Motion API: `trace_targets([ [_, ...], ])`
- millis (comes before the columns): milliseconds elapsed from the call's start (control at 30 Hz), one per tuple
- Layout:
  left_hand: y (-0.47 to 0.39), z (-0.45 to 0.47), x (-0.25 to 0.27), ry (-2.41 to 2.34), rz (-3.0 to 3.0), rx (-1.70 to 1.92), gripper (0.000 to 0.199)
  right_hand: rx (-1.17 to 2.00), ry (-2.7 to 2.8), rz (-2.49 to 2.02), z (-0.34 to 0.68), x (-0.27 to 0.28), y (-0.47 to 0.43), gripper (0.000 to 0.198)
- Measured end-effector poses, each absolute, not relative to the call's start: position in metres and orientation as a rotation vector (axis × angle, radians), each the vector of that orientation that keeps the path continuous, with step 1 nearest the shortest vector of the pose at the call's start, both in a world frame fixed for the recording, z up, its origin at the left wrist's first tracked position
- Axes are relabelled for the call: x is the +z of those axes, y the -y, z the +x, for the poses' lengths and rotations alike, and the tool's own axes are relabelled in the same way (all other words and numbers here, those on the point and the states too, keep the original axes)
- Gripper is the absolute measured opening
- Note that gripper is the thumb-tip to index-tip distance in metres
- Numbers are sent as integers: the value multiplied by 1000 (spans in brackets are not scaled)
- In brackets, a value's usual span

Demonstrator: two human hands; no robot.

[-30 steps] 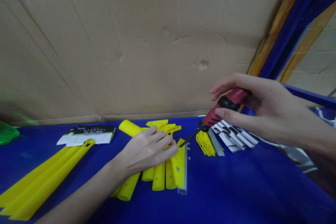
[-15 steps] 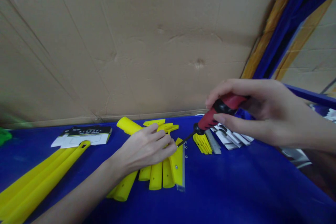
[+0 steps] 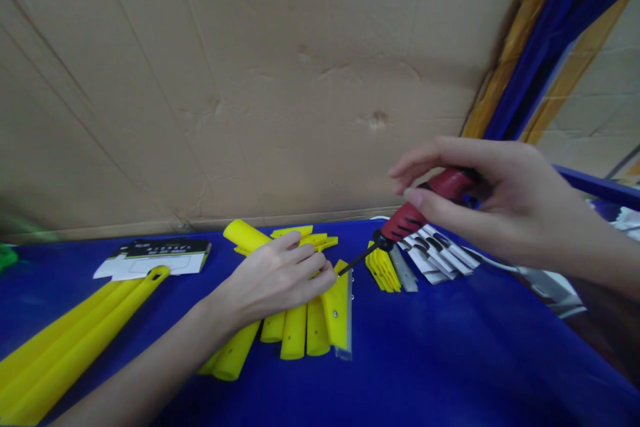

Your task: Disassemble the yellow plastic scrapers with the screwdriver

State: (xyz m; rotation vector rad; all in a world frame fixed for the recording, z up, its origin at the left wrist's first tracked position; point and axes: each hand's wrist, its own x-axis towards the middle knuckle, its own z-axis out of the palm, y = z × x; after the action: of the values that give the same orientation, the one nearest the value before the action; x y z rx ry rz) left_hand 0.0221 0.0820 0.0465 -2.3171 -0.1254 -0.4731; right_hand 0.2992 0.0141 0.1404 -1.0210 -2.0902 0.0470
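My right hand is curled around the red-and-black handle of a screwdriver, thumb and fingers along its upper part. The thin shaft slants down to the left, its tip at the upper end of a yellow scraper head. Along the head's right edge runs a thin metal blade, and a screw shows lower on its face. My left hand is closed over the head's upper left side, fingertips close to the screwdriver tip; its grip is partly hidden. Several yellow tubes lie under and beside this hand.
Yellow plates, grey blades and folded printed cards lie to the right on the blue table. Long yellow handles and a black-and-white card are at left. A cardboard wall stands behind.
My right thumb and fingers have shifted up the screwdriver handle and its angle has changed slightly. My left hand stays on the scraper head. The whole view has shifted a little.
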Motion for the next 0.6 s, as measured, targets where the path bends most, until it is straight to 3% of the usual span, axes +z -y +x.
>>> trace_targets([
  [100,-84,23,46,135,-2313,-476,29,135,2104,-968,296,139,-15,37],
  [233,-85,24,45,124,-2318,-469,32,101,2047,-1044,296,137,-16,12],
  [333,-84,23,45,127,-2331,-457,33,141,2086,-979,297,136,-16,26],
  [500,-81,23,45,128,-2344,-459,34,39,2094,-1031,293,138,-12,9],
  [600,-80,23,43,127,-2367,-458,31,52,2174,-955,290,139,-9,27],
])
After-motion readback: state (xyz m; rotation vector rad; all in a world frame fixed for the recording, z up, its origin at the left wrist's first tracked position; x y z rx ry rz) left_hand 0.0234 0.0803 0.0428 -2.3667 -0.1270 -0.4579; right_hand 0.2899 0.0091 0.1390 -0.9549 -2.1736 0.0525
